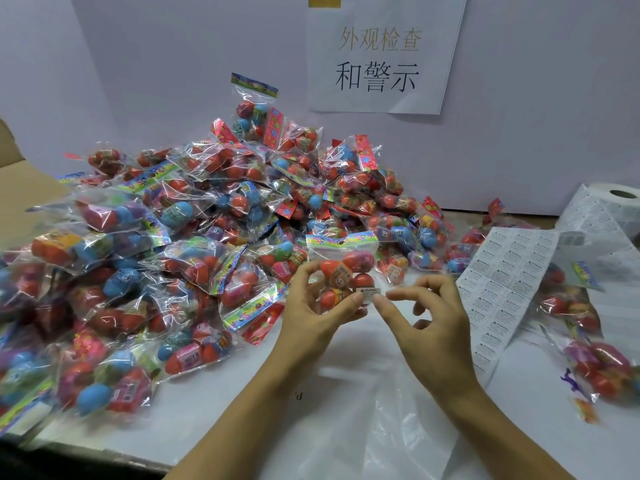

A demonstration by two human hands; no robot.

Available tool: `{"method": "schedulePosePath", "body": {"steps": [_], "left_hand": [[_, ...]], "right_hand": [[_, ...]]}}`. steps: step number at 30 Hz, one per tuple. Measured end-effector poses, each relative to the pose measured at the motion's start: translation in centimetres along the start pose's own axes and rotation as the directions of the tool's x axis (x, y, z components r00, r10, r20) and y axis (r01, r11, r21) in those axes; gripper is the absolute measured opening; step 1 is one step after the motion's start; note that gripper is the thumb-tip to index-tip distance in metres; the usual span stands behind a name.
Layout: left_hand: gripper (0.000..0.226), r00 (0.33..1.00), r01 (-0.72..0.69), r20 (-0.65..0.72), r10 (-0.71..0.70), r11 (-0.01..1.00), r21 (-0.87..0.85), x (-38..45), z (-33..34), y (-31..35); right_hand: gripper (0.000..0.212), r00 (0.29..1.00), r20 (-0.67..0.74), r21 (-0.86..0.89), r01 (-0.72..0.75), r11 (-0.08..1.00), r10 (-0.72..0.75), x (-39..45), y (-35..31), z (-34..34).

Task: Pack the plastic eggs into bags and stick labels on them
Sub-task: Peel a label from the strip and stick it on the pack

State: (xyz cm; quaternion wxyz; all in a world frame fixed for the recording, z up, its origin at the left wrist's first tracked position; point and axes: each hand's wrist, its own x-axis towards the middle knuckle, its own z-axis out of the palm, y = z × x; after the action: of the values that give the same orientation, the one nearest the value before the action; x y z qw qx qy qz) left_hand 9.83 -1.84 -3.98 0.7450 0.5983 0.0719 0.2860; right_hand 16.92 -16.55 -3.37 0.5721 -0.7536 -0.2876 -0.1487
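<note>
Head view. A white table point(214, 420) stands against a pale wall point(519, 140) bearing a taped paper sign point(384, 57) with printed characters. A large pile of packed egg bags point(207, 216) covers the table's left and centre; a few more bags point(595, 362) lie at the right. A roll of labels point(620, 199) sits at the far right, its label sheet point(505, 289) unrolled toward the near edge. Cardboard point(20, 188) shows at the left margin.

The left hand point(311, 317) holds one bag of eggs point(346, 271) above the table, fingers curled round it, thumb on a small label point(370, 294) at its lower right. The right hand point(426, 317) hovers just beside, index fingertip touching the label's edge, other fingers loosely curled, gripping nothing.
</note>
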Motion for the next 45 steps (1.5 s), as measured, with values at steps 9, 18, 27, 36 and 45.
{"method": "schedulePosePath", "body": {"steps": [9,18,27,36,45], "left_hand": [[0.044,0.996,0.046,0.075,-0.037,0.992,-0.12,0.0,0.2,-0.1],[0.062,0.989,0.119,0.107,-0.101,0.978,-0.169,0.0,0.3,0.2],[0.038,0.983,0.136,0.141,-0.115,0.978,-0.155,-0.1,0.5,0.1],[0.048,0.969,0.216,0.162,-0.188,0.959,-0.184,0.3,-0.2,0.5],[0.062,0.962,0.242,0.176,-0.209,0.951,-0.191,0.4,-0.3,0.3]], "right_hand": [[0.012,0.975,0.078,0.206,-0.218,0.954,0.206,0.6,0.7,0.0],[0.047,0.953,0.137,0.254,-0.298,0.92,0.271,0.2,0.3,0.6],[0.029,0.963,0.131,0.347,-0.266,0.899,0.235,0.0,0.3,0.8],[0.009,0.958,0.207,0.409,-0.269,0.872,0.199,0.0,0.7,0.9],[0.011,0.964,0.19,0.352,-0.245,0.903,0.187,-0.1,0.6,0.7]]}}
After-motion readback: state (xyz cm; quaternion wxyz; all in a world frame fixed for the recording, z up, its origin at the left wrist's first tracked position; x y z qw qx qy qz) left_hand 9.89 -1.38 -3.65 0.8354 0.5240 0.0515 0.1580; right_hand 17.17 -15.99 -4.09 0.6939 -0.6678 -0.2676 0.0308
